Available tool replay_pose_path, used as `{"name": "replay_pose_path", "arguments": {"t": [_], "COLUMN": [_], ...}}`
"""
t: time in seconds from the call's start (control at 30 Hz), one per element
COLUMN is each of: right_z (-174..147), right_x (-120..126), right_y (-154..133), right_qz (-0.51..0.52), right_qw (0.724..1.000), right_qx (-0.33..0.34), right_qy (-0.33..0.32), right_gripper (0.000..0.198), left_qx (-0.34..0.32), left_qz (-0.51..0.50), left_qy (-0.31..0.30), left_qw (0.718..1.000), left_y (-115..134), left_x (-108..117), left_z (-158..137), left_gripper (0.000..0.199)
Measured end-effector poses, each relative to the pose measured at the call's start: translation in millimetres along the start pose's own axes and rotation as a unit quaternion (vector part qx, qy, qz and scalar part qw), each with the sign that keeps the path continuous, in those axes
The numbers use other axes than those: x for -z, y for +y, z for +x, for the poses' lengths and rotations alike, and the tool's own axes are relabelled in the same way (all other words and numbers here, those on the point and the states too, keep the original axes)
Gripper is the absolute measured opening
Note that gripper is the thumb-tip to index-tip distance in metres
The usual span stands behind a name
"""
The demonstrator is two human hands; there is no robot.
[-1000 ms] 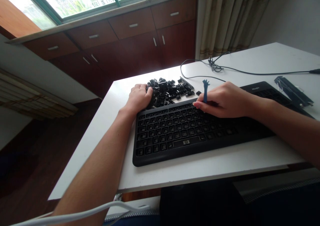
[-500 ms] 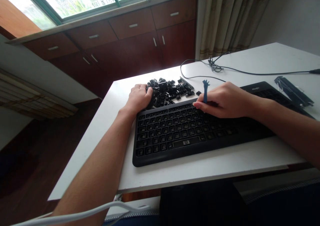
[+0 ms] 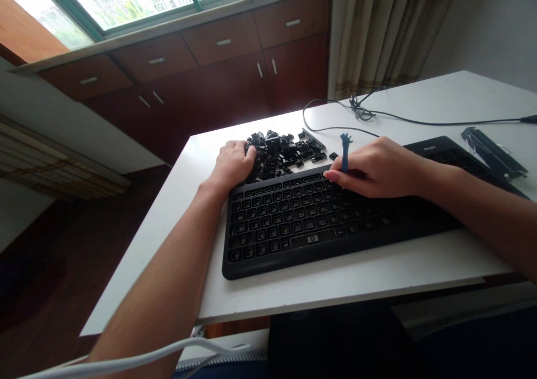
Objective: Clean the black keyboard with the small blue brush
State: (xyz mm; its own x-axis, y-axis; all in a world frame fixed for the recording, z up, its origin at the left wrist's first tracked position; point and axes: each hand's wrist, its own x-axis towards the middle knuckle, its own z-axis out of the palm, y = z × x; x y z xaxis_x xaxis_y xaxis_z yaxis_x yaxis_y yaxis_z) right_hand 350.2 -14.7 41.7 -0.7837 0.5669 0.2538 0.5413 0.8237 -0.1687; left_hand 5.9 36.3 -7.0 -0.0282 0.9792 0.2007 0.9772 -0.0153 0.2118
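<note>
A black keyboard [image 3: 268,256] lies on the white table, its left part showing bare sockets without keycaps. My right hand [image 3: 377,169] is closed in a pinch around a slim blue tool [image 3: 345,152] with a frayed, claw-like upper end. The tool's lower tip is hidden by my fingers, which rest over the keyboard's top row. Beyond the keyboard's upper left corner, my left hand [image 3: 234,164] lies against the pile of black keycaps [image 3: 272,152]. Its fingers are slightly bent, with the thumb apart from them; no held thing shows.
A black cable [image 3: 403,119] with a tangled loop runs across the back of the table [image 3: 444,96]. A dark strip-like piece [image 3: 493,152] lies at the right. A white cable [image 3: 168,350] crosses the lower left, in front of the table edge. Wooden cabinets [image 3: 210,88] stand behind.
</note>
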Motion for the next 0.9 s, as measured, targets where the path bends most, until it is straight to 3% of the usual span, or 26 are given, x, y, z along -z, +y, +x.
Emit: {"name": "replay_pose_path", "arguments": {"t": [0.9], "right_z": [-0.5], "right_x": [-0.2], "right_y": [-0.1], "right_qz": [-0.004], "right_qw": [1.000], "right_qx": [0.001], "right_qy": [0.000], "right_gripper": [0.046], "left_qx": [0.003], "left_qz": [-0.001], "left_qy": [-0.003], "left_qw": [1.000], "left_y": [1.6], "left_x": [1.1], "left_z": [-0.8], "left_gripper": [0.066]}}
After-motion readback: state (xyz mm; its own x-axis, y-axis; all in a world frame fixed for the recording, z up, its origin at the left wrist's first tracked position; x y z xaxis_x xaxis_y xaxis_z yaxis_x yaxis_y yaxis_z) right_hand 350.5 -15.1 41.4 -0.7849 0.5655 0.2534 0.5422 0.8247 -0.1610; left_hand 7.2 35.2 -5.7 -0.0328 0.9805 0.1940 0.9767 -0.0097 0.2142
